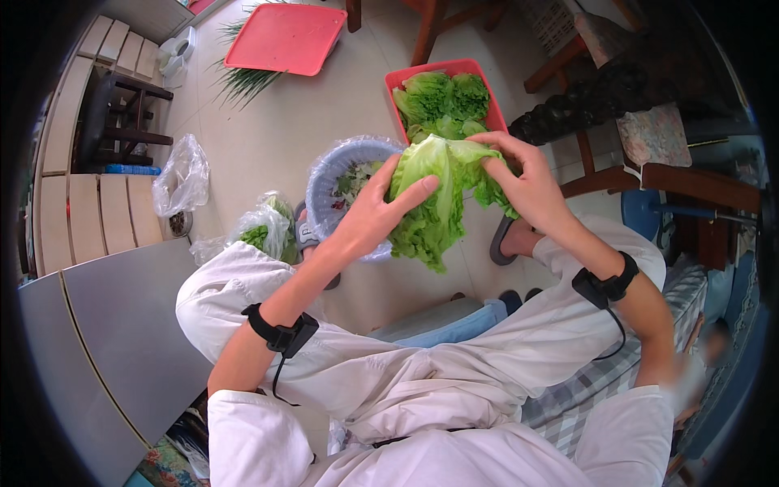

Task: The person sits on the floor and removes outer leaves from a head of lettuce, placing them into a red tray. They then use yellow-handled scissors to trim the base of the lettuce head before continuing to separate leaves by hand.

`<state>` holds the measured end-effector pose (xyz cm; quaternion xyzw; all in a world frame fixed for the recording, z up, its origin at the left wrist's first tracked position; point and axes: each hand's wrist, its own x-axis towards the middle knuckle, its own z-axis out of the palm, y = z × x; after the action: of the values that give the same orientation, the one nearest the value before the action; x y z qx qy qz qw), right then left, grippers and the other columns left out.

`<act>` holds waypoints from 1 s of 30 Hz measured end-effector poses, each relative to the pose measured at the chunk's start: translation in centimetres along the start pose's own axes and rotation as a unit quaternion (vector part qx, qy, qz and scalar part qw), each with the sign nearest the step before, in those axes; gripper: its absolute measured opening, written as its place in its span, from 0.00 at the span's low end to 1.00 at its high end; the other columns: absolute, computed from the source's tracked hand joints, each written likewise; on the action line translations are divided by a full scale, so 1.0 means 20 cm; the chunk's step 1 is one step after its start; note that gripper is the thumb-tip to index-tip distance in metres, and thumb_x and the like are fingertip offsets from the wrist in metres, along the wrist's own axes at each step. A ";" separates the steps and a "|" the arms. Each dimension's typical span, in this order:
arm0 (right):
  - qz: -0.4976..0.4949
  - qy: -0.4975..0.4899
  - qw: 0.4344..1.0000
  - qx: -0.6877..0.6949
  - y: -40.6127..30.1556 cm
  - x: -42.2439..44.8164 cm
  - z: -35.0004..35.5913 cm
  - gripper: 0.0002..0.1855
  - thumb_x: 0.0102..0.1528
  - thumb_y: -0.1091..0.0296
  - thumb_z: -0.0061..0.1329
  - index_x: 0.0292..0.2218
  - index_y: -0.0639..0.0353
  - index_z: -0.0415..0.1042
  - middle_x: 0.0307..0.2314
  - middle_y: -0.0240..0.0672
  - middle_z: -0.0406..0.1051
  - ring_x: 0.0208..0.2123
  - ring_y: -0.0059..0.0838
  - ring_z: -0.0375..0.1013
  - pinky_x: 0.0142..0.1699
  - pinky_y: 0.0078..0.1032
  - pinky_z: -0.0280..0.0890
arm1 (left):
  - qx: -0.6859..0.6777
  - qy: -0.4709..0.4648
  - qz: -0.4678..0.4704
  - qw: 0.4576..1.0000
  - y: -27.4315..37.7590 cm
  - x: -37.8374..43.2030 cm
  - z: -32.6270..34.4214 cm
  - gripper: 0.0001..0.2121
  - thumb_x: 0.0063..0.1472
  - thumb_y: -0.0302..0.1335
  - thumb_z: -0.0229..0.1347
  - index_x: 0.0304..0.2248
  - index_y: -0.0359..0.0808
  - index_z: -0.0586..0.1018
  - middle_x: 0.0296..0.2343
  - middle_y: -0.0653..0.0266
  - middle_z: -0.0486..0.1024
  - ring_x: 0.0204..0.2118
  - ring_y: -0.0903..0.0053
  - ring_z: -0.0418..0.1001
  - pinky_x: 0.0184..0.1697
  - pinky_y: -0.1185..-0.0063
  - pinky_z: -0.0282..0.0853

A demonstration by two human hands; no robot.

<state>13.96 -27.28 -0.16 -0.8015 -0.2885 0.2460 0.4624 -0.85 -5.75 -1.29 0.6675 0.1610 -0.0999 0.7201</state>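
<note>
Between my hands hangs a bunch of green lettuce leaves (pixel 431 207), pale at the stem end and frilly at the lower edges. My left hand (pixel 383 207) grips its left side, with the thumb lying across the front. On the right, my right hand (pixel 523 173) pinches a leaf by its upper edge. Just behind the lettuce stands a red plastic basin (pixel 394 91) holding several lettuce heads (pixel 441 97). Below my left hand is a blue-grey bin (pixel 317 210) lined with clear plastic, with vegetable scraps (pixel 355 182) inside.
A red tray (pixel 286 36) rests over green onions (pixel 249 85) on the tiled floor. Plastic bags with greens (pixel 261 228) lie left of the bin. Wooden chairs (pixel 700 185) stand at right, a dark stool (pixel 131 119) at left. Another person (pixel 694 377) is partly visible at right.
</note>
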 end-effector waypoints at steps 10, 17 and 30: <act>0.064 -0.004 0.991 0.120 0.05 0.09 -0.10 0.16 0.63 0.66 0.47 0.46 0.67 0.79 0.30 0.28 0.78 0.32 0.13 0.74 0.38 0.18 0.69 | -0.229 -0.050 -0.135 0.963 0.08 -0.03 -0.04 0.35 0.68 0.55 0.51 0.62 0.35 0.68 0.53 0.59 0.74 0.54 0.74 0.75 0.59 0.74 0.69; 0.253 -0.031 0.932 0.259 -0.06 0.05 -0.12 0.21 0.67 0.58 0.47 0.52 0.63 0.75 0.40 0.32 0.79 0.39 0.20 0.79 0.47 0.22 0.74 | -0.380 0.017 -0.086 0.921 0.04 0.00 -0.10 0.35 0.67 0.57 0.50 0.63 0.41 0.67 0.56 0.60 0.73 0.55 0.70 0.75 0.60 0.66 0.71; 0.331 -0.032 0.872 0.358 0.41 0.13 0.02 0.26 0.71 0.54 0.37 0.59 0.64 0.67 0.50 0.40 0.75 0.50 0.33 0.78 0.56 0.33 0.72 | -0.392 0.084 0.049 0.915 0.29 -0.01 -0.22 0.34 0.68 0.57 0.46 0.63 0.42 0.67 0.56 0.62 0.73 0.55 0.69 0.74 0.58 0.66 0.73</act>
<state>17.45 -28.53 -7.96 -0.6215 0.0874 0.4964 0.5997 0.66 -0.96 3.83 0.3451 0.2145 0.0631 0.9116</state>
